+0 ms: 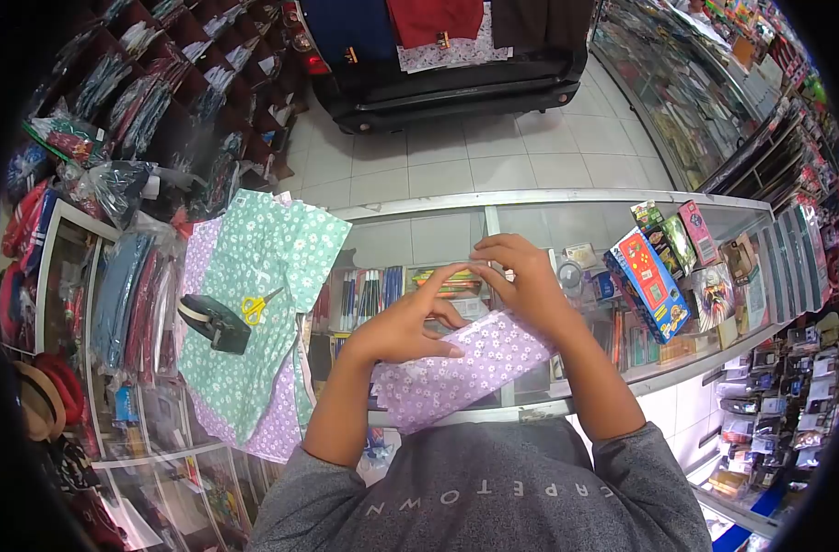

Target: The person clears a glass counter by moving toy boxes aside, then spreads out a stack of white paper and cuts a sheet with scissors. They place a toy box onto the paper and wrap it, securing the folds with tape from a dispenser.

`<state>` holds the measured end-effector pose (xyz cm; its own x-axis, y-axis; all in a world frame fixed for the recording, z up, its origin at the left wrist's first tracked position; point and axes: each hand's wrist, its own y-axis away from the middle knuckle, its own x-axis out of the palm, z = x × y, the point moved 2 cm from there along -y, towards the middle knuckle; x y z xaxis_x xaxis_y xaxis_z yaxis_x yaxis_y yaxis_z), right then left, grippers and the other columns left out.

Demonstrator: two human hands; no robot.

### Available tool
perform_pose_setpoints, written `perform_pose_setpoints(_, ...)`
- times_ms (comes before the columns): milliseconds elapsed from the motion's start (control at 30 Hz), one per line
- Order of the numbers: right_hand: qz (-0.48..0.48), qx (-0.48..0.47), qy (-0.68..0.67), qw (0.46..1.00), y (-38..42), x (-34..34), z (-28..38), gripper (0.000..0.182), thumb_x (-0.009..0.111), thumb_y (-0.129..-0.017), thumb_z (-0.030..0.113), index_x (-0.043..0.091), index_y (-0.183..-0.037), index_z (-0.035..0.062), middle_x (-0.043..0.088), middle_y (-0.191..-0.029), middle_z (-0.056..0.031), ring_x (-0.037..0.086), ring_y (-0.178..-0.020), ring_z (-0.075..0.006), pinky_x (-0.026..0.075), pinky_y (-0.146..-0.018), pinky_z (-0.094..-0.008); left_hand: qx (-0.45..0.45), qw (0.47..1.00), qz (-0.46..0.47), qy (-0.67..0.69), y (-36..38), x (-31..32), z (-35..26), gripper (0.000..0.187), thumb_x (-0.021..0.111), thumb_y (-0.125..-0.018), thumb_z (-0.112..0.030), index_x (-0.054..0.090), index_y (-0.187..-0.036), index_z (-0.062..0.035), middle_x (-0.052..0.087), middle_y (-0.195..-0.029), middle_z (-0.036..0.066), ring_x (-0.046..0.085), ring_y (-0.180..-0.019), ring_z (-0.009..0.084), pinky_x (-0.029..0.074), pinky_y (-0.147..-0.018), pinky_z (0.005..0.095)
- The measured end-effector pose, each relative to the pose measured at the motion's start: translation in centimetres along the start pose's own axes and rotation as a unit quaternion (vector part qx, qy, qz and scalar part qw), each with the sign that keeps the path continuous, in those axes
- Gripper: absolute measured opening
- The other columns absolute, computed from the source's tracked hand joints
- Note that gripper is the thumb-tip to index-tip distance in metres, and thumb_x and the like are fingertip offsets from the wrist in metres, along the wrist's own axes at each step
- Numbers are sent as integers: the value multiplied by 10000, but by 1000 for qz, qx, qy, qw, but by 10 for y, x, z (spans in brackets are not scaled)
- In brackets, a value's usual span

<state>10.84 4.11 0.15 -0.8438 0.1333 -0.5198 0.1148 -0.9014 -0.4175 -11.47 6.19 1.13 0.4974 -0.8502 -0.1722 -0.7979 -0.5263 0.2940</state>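
A purple sheet with white flowers [493, 354], paper or thin cloth, lies folded on the glass counter in front of my chest. My left hand [405, 322] rests over its left part, the thumb flat on the sheet and the index finger stretched away from it. At the sheet's upper right is my right hand [525, 285], its thumb and fingers bent together. The fingertips of both hands meet above the upper edge; anything small between them is too fine to see. Further left, a tape dispenser [213, 322] and yellow-handled scissors [254, 309] lie on green flowered sheets [300, 244].
The glass counter [419, 204] holds pens and books under its top. Boxed toys [648, 285] stand on the right. Packed clothes [129, 304] fill a case on the left. Beyond the counter, a car's open rear [447, 97] faces me on the tiled floor.
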Motion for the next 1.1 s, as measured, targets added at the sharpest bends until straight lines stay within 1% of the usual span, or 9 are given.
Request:
perform_pose_setpoints(200,3,-4,33,999,0,-1,-2,147,771,-894,83,776,-1031,30,742,-1132,-141,695,-1102,-332,559,-923,-413,-6,1000,0,-2,-1,0,0,1175,890,-784,-37,131,-1673,-156,737,-1082,104,694,-1088,197,592,-978,393)
perform_pose_setpoints(400,14,10,11,1000,0,-4,-4,137,769,-898,84,777,-1024,30,756,-1112,-128,702,-1049,-321,558,-884,-404,-3,1000,2,-2,0,-1,0,1187,908,-780,-42,131,-1673,-142,740,-1079,97,692,-1086,178,596,-981,375)
perform_pose_setpoints(567,46,113,-127,984,-1,-6,-3,123,762,-915,90,765,-970,-20,769,-1029,-126,704,-969,-238,527,-849,-356,-14,1000,6,16,-1,-1,4,1197,910,-785,-56,118,-1676,-154,743,-1090,100,697,-1074,182,597,-981,382)
perform_pose_setpoints(700,50,136,-74,987,1,-11,-9,144,771,-916,119,770,-955,-20,769,-949,-115,694,-919,-194,517,-855,-348,17,1000,0,-14,0,-1,1,1217,889,-786,-36,72,-1684,-121,745,-1060,109,707,-1042,194,562,-1004,382)
perform_pose_setpoints(767,27,175,-92,980,0,-17,-11,180,793,-879,163,791,-971,8,771,-877,-102,659,-783,-200,505,-752,-352,23,1000,-4,-17,0,-3,-1,1217,867,-790,-12,53,-1687,-120,740,-1055,120,707,-1041,211,547,-1026,394)
perform_pose_setpoints(800,51,239,-100,964,-3,-26,-3,193,805,-887,177,807,-1000,21,777,-867,-65,641,-784,-139,500,-732,-324,19,1000,1,-18,-1,-3,0,1224,866,-784,-6,48,-1688,-112,744,-1045,121,708,-1039,208,532,-1040,389)
perform_pose_setpoints(933,5,242,-208,948,2,-32,2,222,797,-933,209,806,-1021,5,768,-875,-28,633,-811,-65,493,-751,-249,8,1000,1,13,-2,-1,6,1210,866,-775,-5,76,-1688,-97,750,-1006,122,712,-1038,205,495,-1072,374)
perform_pose_setpoints(1067,22,318,-291,902,6,-39,37,224,786,-945,201,797,-1030,-6,764,-865,-37,635,-820,-60,493,-775,-243,13,1000,-8,24,-2,0,5,1173,866,-771,0,132,-1681,-89,755,-1017,129,714,-1047,210,492,-1076,371)
perform_pose_setpoints(1100,32,325,-282,902,8,-37,39,230,772,-955,189,781,-1062,-14,760,-850,-51,639,-765,-70,497,-721,-240,14,1000,-15,8,-1,0,2,1154,866,-769,4,159,-1676,-84,759,-1021,126,713,-1049,202,491,-1077,369)
